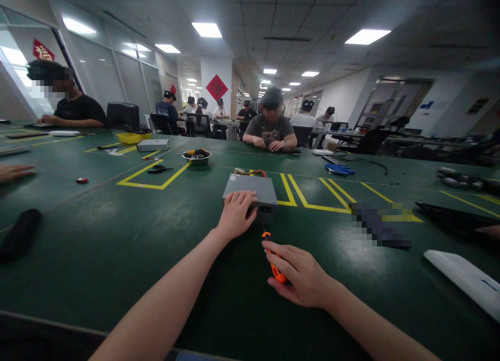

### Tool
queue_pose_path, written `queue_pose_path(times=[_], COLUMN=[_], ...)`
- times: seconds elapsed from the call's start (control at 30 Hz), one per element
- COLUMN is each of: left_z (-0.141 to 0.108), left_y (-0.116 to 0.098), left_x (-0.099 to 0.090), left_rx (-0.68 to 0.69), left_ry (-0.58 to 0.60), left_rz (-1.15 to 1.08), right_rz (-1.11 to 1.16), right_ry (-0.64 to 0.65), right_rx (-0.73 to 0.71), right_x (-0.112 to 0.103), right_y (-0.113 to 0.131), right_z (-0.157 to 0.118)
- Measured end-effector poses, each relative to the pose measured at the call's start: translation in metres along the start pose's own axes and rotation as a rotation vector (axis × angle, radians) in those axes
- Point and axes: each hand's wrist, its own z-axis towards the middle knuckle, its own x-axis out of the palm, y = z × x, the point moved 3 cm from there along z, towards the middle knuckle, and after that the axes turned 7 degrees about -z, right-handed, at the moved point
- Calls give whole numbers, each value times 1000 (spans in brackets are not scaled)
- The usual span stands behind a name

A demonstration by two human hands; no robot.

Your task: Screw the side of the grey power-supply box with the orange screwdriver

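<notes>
A grey metal box that looks like a computer power supply (255, 188) lies on the green table, with coloured wires (252, 172) coming out of its far side. My left hand (238, 211) rests over its near left edge, fingers on the top and front, gripping it. In my right hand (299, 272) is an orange-handled screwdriver (276, 271), held between thumb and fingers. Its thin shaft points up and away toward the near face of the box, below the socket. Whether the tip touches a screw cannot be made out.
Beyond the box stand a metal bowl (197, 158) with tools, black pliers (160, 169), a yellow tray (135, 137) and another grey box (153, 145). Blue cable (339, 169) lies at right, a white panel (464, 283) nearer. A person (270, 124) sits opposite; another's hand (15, 172) shows at left.
</notes>
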Motion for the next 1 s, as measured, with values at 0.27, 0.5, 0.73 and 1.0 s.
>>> queue_pose_path(times=[0.27,0.5,0.73,1.0], left_z=[0,0,0,-1], left_y=[0,-2,-2,-2], left_x=[-1,-2,-3,-2], left_rx=[4,-5,-11,-6], left_ry=[6,5,10,6], left_rz=[-2,0,5,19], right_rz=[-74,-146,24,-16], right_ry=[-53,31,44,-104], right_rx=[-24,-99,-26,-12], right_x=[-13,-1,6,0], right_y=[-9,12,13,13], right_z=[9,21,19,18])
